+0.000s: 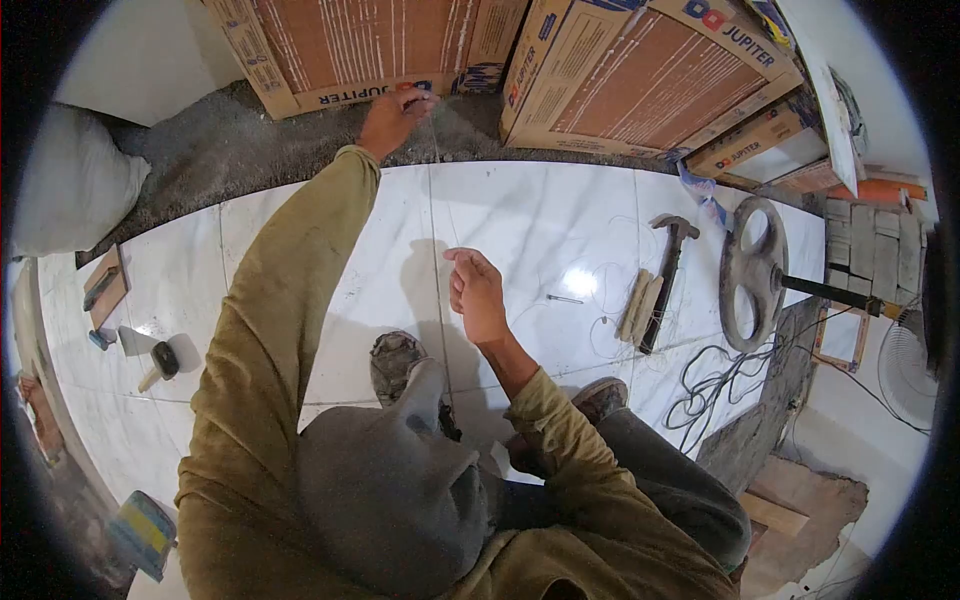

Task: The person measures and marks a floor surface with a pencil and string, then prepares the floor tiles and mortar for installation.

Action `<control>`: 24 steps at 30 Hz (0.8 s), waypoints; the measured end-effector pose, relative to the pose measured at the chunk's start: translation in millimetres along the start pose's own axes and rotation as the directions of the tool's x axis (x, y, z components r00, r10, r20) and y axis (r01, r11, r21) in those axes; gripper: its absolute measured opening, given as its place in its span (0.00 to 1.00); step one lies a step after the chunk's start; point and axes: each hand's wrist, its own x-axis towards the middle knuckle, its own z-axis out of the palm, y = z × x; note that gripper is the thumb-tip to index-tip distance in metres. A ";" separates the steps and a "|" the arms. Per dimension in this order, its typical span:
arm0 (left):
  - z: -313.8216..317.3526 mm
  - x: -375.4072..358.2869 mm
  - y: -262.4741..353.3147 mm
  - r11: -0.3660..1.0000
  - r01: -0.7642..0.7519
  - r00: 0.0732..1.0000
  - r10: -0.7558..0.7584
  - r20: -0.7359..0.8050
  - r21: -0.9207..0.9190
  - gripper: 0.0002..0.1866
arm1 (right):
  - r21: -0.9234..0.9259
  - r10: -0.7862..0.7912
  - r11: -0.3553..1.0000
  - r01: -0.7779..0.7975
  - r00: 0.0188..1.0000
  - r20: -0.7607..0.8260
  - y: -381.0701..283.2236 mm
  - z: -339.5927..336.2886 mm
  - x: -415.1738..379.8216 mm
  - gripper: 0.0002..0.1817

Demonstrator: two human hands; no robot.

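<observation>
My left hand [398,120] reaches forward over the far edge of the white marbled tiles [535,205], its fingertips pinched near a cardboard tile box. Closer to me, my right hand [477,295] is closed with thumb and forefinger together above a tile joint. A thin string [445,190] runs between the two hands, faint against the tiles. To the right of my right hand lies a nail [565,299]. Beyond it are a claw hammer [664,285] and wooden sticks [640,307], with loose thin line around them.
Tile boxes [650,80] stand along the far side on rough grey ground [215,150]. A rubber mallet [160,364], a wooden-backed float [106,287] and a white sack [75,185] are left. A fan stand [753,273] and coiled cable [710,390] lie right.
</observation>
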 end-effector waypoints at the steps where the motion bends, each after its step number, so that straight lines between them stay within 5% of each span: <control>1: 0.7 1.8 1.2 1.000 0.002 1.000 -0.002 0.004 0.000 0.11 | 0.003 0.002 1.000 -0.002 1.000 -0.003 6.8 -0.7 -2.4 0.13; 3: 9.2 8.9 -3.4 0.986 -0.119 0.969 0.141 -0.202 0.118 0.10 | -0.106 -0.056 0.993 0.051 0.997 -0.051 20.5 -0.9 -8.9 0.13; 7: 4.3 22.4 -8.6 1.000 0.006 0.989 -0.005 -0.148 0.010 0.11 | -0.225 -0.141 0.967 0.121 0.987 -0.073 79.7 -17.4 -25.4 0.13; 9: 8.5 19.8 -20.0 0.974 -0.210 0.964 0.220 -0.146 0.085 0.11 | -0.297 -0.137 0.950 0.096 0.983 -0.119 94.1 -18.9 -37.1 0.15; 12: 13.4 22.0 -32.0 0.931 -0.197 0.936 0.272 -0.223 0.306 0.10 | -0.188 0.011 0.981 -0.044 0.985 -0.175 118.7 -27.9 -71.3 0.17; 13: 13.1 15.3 -34.2 0.936 -0.182 0.948 0.248 -0.200 0.302 0.10 | -0.330 0.004 0.943 -0.054 0.989 -0.149 126.4 -35.8 -79.6 0.18; 15: 5.5 21.6 -16.3 0.989 0.048 0.990 -0.029 -0.137 0.140 0.12 | -0.460 -0.005 0.886 -0.056 0.992 -0.129 137.0 -51.6 -92.1 0.18; 17: -11.1 26.0 7.1 0.995 0.068 0.998 -0.067 -0.005 0.079 0.17 | -0.515 0.205 0.809 -0.282 0.958 -0.202 148.3 -70.4 -115.5 0.17; 19: -10.5 16.1 7.0 0.995 0.095 0.987 -0.098 0.130 0.032 0.23 | -0.717 0.014 0.697 -0.021 1.000 -0.016 156.4 -85.7 -132.8 0.17; 21: -3.7 17.3 -3.1 0.924 -0.234 0.968 0.249 -0.013 0.303 0.12 | -0.890 0.037 0.448 0.081 0.993 0.110 142.3 -78.4 -138.5 0.13; 22: 2.4 19.8 -7.0 0.922 -0.246 0.966 0.259 -0.002 0.300 0.12 | -0.887 0.028 0.456 0.078 0.994 0.101 143.5 -77.7 -140.4 0.13; 23: 8.2 20.6 -7.8 0.939 0.004 0.997 -0.029 -0.068 -0.344 0.11 | -0.962 -0.023 0.226 0.150 0.989 0.149 148.0 -79.3 -143.6 0.12; 24: 15.1 15.3 -10.8 0.499 0.228 0.947 -0.312 0.073 -0.836 0.09 | -0.980 -0.047 -0.013 0.198 0.979 0.198 154.2 -79.3 -152.9 0.11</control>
